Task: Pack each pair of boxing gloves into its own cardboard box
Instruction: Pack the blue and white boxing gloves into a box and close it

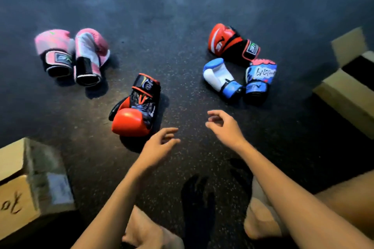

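The left hand (159, 143) and right hand (222, 127) hung empty, fingers slack, above the floor (182, 16). A red glove (133, 115) lay at the left hand's eleven o'clock, the pink pair (54, 46) at ten, a second red glove (228, 42) and the blue pair (220, 79) at one. One box (24, 188) stood at eight, another box (344, 95) at three.

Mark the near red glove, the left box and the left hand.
near red glove (129, 122), head view, on its red padded fist.
left box (18, 198), head view, on its lettered face.
left hand (159, 144), head view, on the back of the hand.
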